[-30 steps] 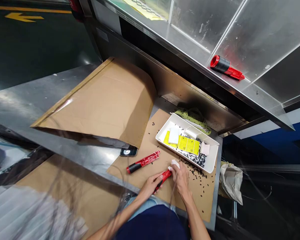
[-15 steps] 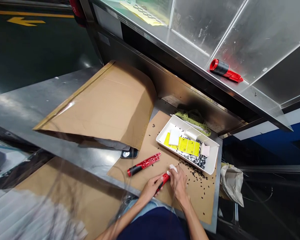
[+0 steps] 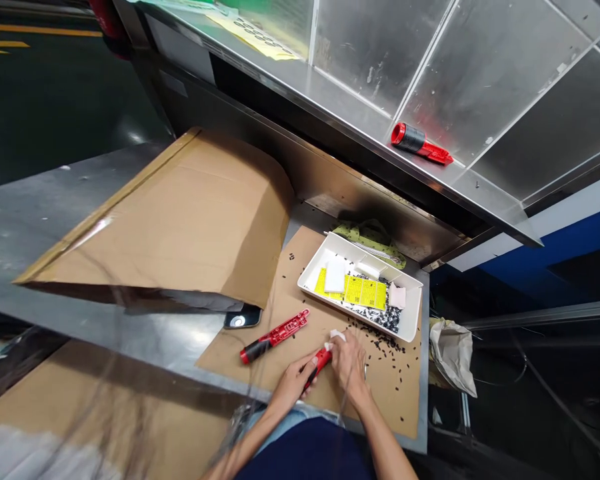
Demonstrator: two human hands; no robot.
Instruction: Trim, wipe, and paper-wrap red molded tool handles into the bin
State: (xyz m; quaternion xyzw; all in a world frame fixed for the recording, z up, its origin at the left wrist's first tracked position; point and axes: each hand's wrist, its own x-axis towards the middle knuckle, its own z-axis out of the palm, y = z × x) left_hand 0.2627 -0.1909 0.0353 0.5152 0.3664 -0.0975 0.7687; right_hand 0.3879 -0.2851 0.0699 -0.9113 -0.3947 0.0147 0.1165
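Left hand (image 3: 294,381) clamped on red tool (image 3: 323,359), right hand (image 3: 349,360) pinching white scrap (image 3: 337,334), tool mostly hidden

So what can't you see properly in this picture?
Head view:
- Red tool: handle hidden by the left hand, tip by the right hand.
- White bit at the right fingertips: too small to name.
- Phone: mostly under the cardboard.
- Yellow labels in the white tray: print too small.

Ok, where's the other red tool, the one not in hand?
In the head view the spare red tool lies flat on the cardboard sheet, up and left of the left hand, between the phone and the white tray.
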